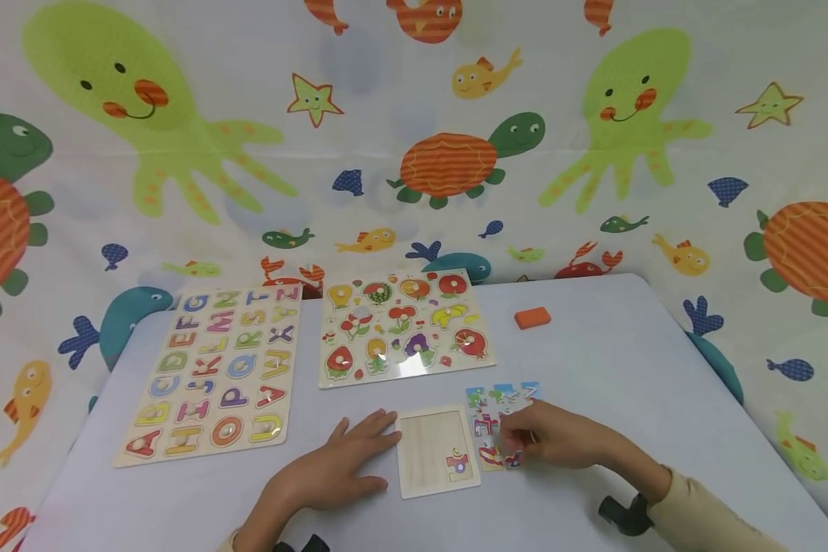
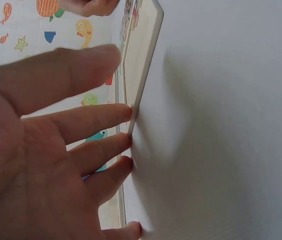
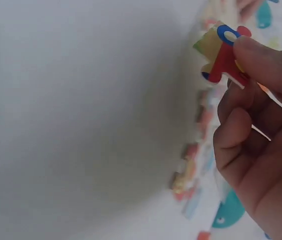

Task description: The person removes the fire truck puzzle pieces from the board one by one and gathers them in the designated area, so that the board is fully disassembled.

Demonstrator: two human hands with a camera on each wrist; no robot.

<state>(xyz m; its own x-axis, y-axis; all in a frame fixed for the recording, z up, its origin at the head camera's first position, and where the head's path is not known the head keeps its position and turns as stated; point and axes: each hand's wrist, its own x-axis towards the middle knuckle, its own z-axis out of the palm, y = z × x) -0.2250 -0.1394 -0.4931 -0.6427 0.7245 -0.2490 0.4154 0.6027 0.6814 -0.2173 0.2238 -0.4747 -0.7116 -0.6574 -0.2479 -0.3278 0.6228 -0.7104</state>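
Note:
My right hand (image 1: 559, 435) pinches a jigsaw piece between thumb and fingers, over a cluster of loose jigsaw pieces (image 1: 479, 402). In the right wrist view the held jigsaw piece (image 3: 223, 62) is red, blue and yellowish, tilted off the table. My left hand (image 1: 334, 471) lies with fingers spread, its fingertips at the left edge of a square wooden puzzle tray (image 1: 417, 452). One jigsaw piece (image 1: 458, 464) sits in the tray's lower right corner. The left wrist view shows those fingertips against the tray's side (image 2: 148, 55).
A wooden letter puzzle board (image 1: 210, 376) lies at the left of the white table (image 1: 621, 353). Behind the tray is a fruit puzzle board (image 1: 400, 330). An orange block (image 1: 532, 318) lies at the back right. A sea-animal printed cloth (image 1: 359, 138) hangs behind the table.

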